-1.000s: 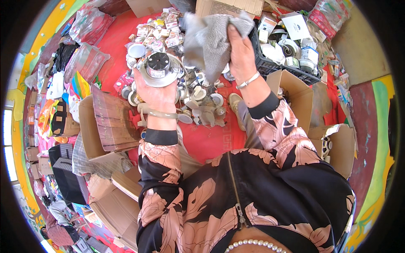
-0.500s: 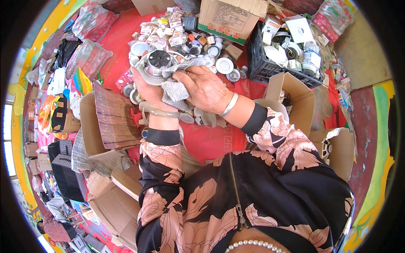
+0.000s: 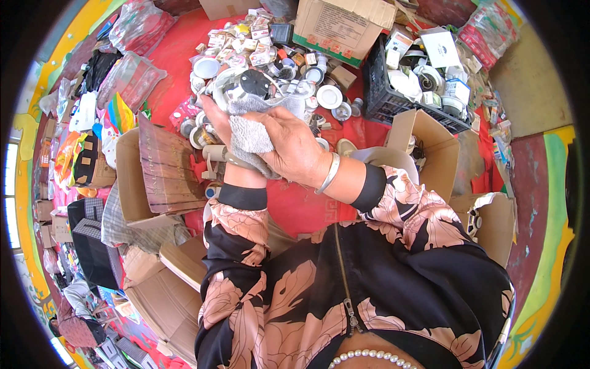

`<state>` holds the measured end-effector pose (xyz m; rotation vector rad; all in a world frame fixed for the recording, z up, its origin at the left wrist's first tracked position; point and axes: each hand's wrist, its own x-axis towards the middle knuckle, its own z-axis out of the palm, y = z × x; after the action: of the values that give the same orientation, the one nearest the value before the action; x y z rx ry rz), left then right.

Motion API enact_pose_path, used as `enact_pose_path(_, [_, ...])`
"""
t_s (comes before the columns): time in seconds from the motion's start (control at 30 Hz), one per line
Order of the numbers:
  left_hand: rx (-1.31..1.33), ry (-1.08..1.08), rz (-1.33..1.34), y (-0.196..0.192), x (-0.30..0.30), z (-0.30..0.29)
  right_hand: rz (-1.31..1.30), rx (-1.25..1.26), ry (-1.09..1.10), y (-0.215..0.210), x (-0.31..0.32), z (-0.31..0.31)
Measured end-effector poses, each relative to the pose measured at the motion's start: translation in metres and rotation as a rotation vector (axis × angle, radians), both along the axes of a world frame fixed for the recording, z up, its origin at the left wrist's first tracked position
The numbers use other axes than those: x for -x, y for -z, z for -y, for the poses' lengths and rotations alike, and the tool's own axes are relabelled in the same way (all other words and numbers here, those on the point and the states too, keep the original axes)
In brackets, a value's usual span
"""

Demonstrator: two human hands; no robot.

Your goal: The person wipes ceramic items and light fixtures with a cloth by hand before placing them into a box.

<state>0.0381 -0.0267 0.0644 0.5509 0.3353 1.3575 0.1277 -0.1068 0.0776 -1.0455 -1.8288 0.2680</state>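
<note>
My two hands wipe a round white dome fixture with a grey towelling cloth, above a red floor crowded with parts.

My left hand (image 3: 216, 120) comes up from below, its fingers curled closed under the round white plastic dome fixture with a black centre (image 3: 243, 86), holding it up in front of me. My right hand (image 3: 294, 146) lies across my left wrist, fingers closed around the grey towelling cloth (image 3: 251, 132) and pressing it against the near edge of the fixture. A silver bangle (image 3: 330, 174) sits on my right wrist. Beneath my hands, small white round fittings (image 3: 329, 96) lie scattered over the red floor mat (image 3: 178, 46). A black plastic crate (image 3: 381, 86) of similar pieces stands to the right, just beside an open brown cardboard box (image 3: 430, 147). A second cardboard box (image 3: 341, 27) stands farther off.
</note>
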Motion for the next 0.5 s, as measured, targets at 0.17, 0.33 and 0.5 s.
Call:
enact_pose_path(0.17, [-0.077, 0.025, -0.028, 0.012, -0.01, 0.003, -0.04, -0.033, 0.076, -0.015, 0.005, -0.007])
enact_pose_path(0.33, [-0.129, 0.008, -0.042, 0.027, -0.004, 0.0, 0.025, 0.047, 0.069, -0.014, 0.004, -0.01])
enact_pose_path(0.5, [-0.161, 0.087, 0.061, 0.003, 0.01, -0.002, 0.082, 0.092, -0.035, -0.001, -0.004, -0.006])
